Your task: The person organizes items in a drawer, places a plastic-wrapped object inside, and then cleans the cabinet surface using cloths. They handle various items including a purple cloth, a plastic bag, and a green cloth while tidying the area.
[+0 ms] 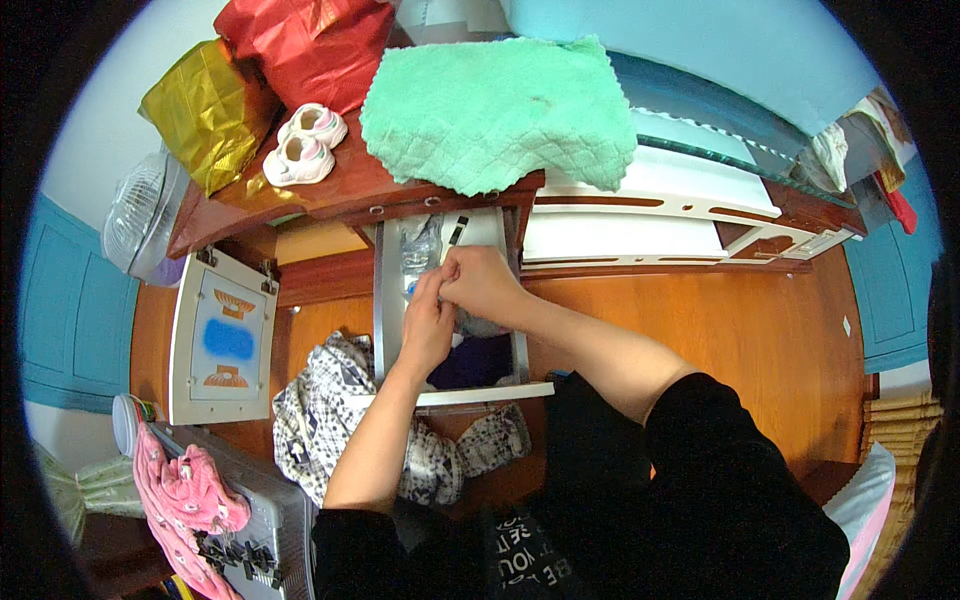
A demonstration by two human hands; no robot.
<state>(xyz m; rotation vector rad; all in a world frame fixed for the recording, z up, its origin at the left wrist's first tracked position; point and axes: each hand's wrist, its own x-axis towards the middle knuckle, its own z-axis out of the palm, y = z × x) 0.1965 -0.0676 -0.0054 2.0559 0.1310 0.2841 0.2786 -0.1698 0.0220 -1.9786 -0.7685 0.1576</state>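
My left hand [429,326] and my right hand [484,281] meet above a pulled-out drawer [379,322]. The right hand is curled, its fingers against those of the left. Anything pinched between them is hidden. Clear plastic [421,244], perhaps a bottle or packaging, lies at the drawer's far left. Beside it is a small black object [458,230] with a pale patch. Dark navy cloth [472,364] fills the near end, and some greyish stuff behind it is partly covered by my right wrist.
A green towel [499,112] overhangs the cabinet top [352,176], beside white children's shoes [300,166] and red [315,52] and gold [214,112] bags. An open cabinet door [180,345] stands left. Patterned cloth [315,405] bunches under the drawer; a grey bin [277,480] holds pink fabric [202,487].
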